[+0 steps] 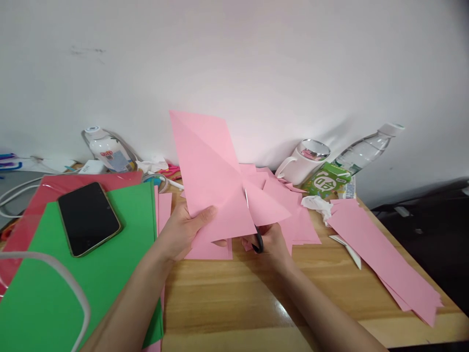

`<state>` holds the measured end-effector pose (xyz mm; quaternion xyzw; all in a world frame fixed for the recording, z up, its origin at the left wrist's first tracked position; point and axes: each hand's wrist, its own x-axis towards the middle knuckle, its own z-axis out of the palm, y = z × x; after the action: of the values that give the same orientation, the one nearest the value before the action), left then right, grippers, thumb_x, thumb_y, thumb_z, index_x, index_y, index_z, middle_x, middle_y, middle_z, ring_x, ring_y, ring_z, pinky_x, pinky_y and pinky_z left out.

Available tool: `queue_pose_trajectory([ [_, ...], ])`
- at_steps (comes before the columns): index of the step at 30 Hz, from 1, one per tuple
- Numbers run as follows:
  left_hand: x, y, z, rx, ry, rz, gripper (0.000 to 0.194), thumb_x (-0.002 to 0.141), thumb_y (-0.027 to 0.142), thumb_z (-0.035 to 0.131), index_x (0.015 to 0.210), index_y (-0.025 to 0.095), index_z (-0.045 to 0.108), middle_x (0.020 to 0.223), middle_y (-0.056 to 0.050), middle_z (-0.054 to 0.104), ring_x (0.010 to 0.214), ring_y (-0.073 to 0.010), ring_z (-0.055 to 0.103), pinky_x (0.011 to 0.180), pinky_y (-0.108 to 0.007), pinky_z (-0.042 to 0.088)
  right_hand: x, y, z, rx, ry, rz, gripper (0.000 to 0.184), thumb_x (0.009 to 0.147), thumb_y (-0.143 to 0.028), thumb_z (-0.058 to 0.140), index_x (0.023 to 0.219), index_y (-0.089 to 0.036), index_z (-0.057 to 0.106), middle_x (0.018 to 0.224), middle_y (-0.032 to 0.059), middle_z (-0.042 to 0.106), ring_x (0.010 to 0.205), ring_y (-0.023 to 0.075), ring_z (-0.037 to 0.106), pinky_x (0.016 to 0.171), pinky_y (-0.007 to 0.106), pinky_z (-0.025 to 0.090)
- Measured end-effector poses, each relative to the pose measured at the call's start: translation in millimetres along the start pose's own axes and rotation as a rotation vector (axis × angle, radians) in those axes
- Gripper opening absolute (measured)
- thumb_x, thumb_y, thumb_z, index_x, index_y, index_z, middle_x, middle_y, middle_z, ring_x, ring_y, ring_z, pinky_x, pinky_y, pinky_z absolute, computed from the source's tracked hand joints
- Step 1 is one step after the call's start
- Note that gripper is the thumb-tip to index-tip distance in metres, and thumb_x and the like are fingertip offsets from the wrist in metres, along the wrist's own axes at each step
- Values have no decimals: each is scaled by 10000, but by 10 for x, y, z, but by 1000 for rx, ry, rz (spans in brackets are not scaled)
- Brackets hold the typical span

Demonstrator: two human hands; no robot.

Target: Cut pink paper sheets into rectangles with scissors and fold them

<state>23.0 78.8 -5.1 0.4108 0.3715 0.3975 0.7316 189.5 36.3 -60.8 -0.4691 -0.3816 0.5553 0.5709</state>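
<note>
A creased sheet of pink paper (208, 166) is held up above the table. My left hand (183, 232) grips its lower left part, thumb on the front and fingers behind. My right hand (273, 244) is closed around the black handles of a pair of scissors (259, 240). The scissors' blade shows in a cut in the sheet, and a pointed flap stands out to the right of it. Part of the blades is hidden by the paper. More pink paper pieces (300, 220) lie on the table behind and beneath my hands.
On the left, a phone (89, 218) rests on green paper (120, 274), with a white cable (69, 278) in front. A bottle (110, 151) stands behind. Toward the right are a mug (304, 161), a green package (326, 180), a clear bottle (366, 149) and pink strips (384, 259).
</note>
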Motion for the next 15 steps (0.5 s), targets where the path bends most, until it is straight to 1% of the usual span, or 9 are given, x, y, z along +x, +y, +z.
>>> queue_pose_trajectory([
  [2, 0, -2, -3, 1, -20, 1, 435, 710, 221, 690, 1115, 132, 557, 811, -73, 697, 599, -191, 645, 469, -349, 588, -2, 1, -4, -26, 6, 12, 174, 584, -157, 650, 508, -162, 493, 415, -48, 455, 395, 74, 359, 387, 227, 253],
  [5, 0, -2, -9, 9, -37, -5, 362, 710, 231, 687, 1046, 125, 604, 789, -75, 700, 627, -211, 656, 484, -352, 589, 5, -10, -7, -33, 22, 14, 127, 557, -129, 615, 523, -166, 499, 390, -57, 443, 369, 70, 345, 366, 221, 235],
  [7, 2, -1, -11, 14, -30, -11, 367, 703, 225, 693, 1046, 126, 606, 796, -75, 702, 627, -214, 658, 484, -357, 590, 11, -21, -6, -23, 20, 4, 78, 545, -109, 580, 564, -163, 526, 372, -67, 435, 355, 70, 337, 355, 216, 230],
  [10, 1, 6, -4, 15, -8, -14, 396, 697, 210, 698, 1066, 119, 590, 818, -79, 701, 628, -210, 655, 478, -356, 591, 13, -46, -2, -1, -1, -8, 131, 536, -85, 550, 643, -160, 570, 361, -81, 431, 354, 74, 331, 346, 212, 239],
  [12, -3, 13, 5, 18, 6, -14, 428, 691, 203, 703, 1088, 112, 571, 846, -87, 698, 641, -213, 655, 476, -360, 592, 9, -65, 2, 14, -21, -9, 119, 531, -76, 545, 603, -169, 563, 366, -78, 433, 368, 78, 339, 347, 212, 255],
  [13, -5, 17, 10, 20, 13, -15, 450, 689, 200, 706, 1104, 111, 558, 865, -91, 696, 652, -217, 655, 476, -364, 592, 8, -73, 4, 15, -29, -8, 101, 531, -76, 541, 550, -175, 542, 364, -73, 429, 371, 79, 342, 348, 214, 262],
  [15, -8, 23, 15, 25, 32, -18, 508, 680, 193, 713, 1144, 114, 522, 890, -96, 691, 655, -216, 653, 469, -369, 592, 7, -80, 8, -8, -28, -21, 136, 540, -94, 537, 455, -186, 484, 354, -62, 417, 368, 80, 345, 349, 221, 270],
])
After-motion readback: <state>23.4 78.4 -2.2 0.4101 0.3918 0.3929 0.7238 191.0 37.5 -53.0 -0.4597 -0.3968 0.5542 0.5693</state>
